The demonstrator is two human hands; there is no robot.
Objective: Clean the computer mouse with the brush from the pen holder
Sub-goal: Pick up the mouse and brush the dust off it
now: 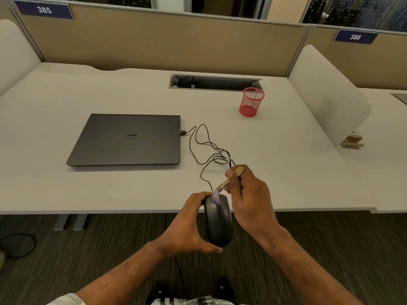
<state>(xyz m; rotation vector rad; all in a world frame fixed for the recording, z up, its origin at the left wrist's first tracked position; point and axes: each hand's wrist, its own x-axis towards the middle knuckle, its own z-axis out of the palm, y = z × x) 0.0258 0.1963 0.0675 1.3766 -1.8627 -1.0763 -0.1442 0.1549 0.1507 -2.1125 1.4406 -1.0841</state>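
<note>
Two hands work past the white counter point(286, 172) edge: left hand point(189, 227) grips the dark grey plastic mouse point(219, 225); right hand point(248, 194) pinches a small wooden-handled brush point(229, 181), bristles on its front. The taut cable point(198, 148) could tug the mouse loose.

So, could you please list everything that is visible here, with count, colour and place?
laptop: 1, dark grey, closed, on desk left of centre
mouse: 1, black, held over desk's front edge
cable: 1, black, looped on desk from laptop to mouse
brush: 1, light wooden handle, bristles on mouse's front
pen holder: 1, red mesh, upright, far right on desk
desk: 1, white
number signs: 2, blue, on partition
left hand: grips mouse
right hand: holds brush
</note>
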